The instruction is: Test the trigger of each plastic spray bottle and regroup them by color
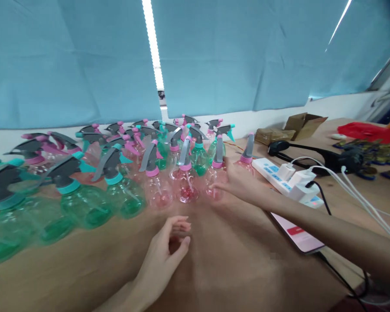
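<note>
A clear pink spray bottle (213, 175) with a grey trigger head stands at the right end of the front row. My right hand (236, 181) is around its right side, the thumb across the front and the other fingers mostly hidden. Another pink spray bottle (247, 158) is just beyond that hand, partly covered by it. Over the bare tabletop, my left hand (167, 247) is empty, its fingers curved and the thumb apart. Nearest to it are a pink bottle (159, 190) and a green bottle (126, 197).
Several more green and pink spray bottles (84, 203) crowd the left side. To the right lie a white power strip (273, 175) with chargers and cables, a phone (299, 234), a black headset (315, 156) and an open cardboard box (303, 125). A blue sheet (214, 56) covers the back.
</note>
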`<state>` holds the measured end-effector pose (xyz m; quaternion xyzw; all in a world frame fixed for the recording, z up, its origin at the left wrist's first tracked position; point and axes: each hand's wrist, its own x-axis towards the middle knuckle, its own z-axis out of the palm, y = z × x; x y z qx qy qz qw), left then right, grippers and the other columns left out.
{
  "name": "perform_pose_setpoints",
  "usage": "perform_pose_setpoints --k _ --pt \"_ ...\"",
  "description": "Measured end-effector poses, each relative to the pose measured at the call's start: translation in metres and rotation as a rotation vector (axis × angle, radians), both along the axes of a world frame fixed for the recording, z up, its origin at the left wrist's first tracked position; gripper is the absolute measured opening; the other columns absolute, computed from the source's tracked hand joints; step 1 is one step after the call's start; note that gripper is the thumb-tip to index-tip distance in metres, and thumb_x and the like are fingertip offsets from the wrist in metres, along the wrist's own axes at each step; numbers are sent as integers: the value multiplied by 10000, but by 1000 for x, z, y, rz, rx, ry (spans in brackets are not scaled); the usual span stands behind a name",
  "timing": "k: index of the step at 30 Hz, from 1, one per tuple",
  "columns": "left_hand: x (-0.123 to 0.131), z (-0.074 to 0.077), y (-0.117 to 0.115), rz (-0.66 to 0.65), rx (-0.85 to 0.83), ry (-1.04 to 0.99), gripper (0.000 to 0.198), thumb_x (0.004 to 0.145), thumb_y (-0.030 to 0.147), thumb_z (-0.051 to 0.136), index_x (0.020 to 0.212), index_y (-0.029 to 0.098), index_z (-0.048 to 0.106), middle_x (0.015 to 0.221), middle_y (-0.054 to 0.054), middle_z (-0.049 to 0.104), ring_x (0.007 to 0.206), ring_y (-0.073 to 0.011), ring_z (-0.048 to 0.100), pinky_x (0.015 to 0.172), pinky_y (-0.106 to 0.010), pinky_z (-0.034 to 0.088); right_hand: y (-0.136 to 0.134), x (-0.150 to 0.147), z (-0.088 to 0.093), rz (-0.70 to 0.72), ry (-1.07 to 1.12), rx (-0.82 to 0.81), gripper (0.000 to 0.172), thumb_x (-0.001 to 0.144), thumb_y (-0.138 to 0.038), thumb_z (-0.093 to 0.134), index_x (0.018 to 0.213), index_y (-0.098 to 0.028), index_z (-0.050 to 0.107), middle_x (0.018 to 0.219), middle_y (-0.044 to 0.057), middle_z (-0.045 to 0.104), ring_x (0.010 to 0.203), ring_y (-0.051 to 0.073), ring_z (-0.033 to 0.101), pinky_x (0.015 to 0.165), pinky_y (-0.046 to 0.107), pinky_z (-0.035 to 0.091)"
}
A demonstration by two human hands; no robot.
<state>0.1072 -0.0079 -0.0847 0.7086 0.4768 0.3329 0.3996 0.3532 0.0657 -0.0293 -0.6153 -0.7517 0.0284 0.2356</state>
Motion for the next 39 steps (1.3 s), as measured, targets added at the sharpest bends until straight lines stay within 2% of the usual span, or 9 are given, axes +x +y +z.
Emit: perform_pose_setpoints --k 8,10,13,17,19,22,27,33,39 --pt "10 2 17 -10 -16 -6 191 863 262 503 1049 228 528 972 -51 655 932 -207 649 848 -379 511 -3 -6 5 -45 -15 -6 726 773 -342 693 1363 -105 342 875 140 696 805 334 667 609 357 440" --pt "13 3 22 -31 -24 -16 161 865 272 509 1014 227 549 952 -50 664 906 -212 654 830 -378 513 -15 -1 7 -21 27 40 718 790 -366 677 1376 -128 338 974 156 693 832 327 667 652 389 465" --pt "22 7 29 -71 -41 -1 133 868 300 513 953 220 577 925 -54 670 875 -222 654 794 -376 512 -34 18 12 2 116 111 550 811 -429 640 1268 -168 480 1114 147 670 878 299 667 706 401 496" --pt "34 8 29 -109 -68 18 156 866 333 516 954 222 582 924 -52 670 847 -218 649 765 -356 510 -50 50 14 -67 189 26 231 859 -422 569 921 -216 654 933 45 727 717 215 682 622 334 500" --pt "39 6 27 -125 -78 32 152 864 332 516 951 225 580 913 -49 670 832 -215 646 748 -345 506 -50 63 11 -155 159 28 229 858 -424 570 870 -217 667 906 39 729 744 230 679 667 363 496" --pt "41 2 23 -155 -92 41 146 878 336 494 930 226 575 888 -39 663 830 -211 644 738 -339 509 -40 75 5 -234 193 69 324 830 -441 610 1020 -180 642 1064 102 695 933 294 652 788 430 484" --pt "40 2 15 -153 -60 29 197 904 375 462 887 228 592 900 -37 647 856 -211 631 734 -335 535 -9 74 -1 -171 273 75 548 822 -469 623 1259 -162 502 1289 140 574 1140 285 558 884 406 464" --pt "32 -2 12 -121 -31 22 191 904 373 462 901 236 595 923 -37 652 872 -217 631 733 -336 553 7 72 -3 -131 314 30 366 839 -496 587 1037 -188 606 990 93 687 874 260 639 758 384 476" --pt "25 0 8 -116 -39 -3 192 905 387 470 901 238 593 897 -26 655 849 -198 636 729 -308 551 -27 67 4 -86 311 -9 378 821 -526 604 999 -193 620 970 90 687 863 259 635 738 371 472"
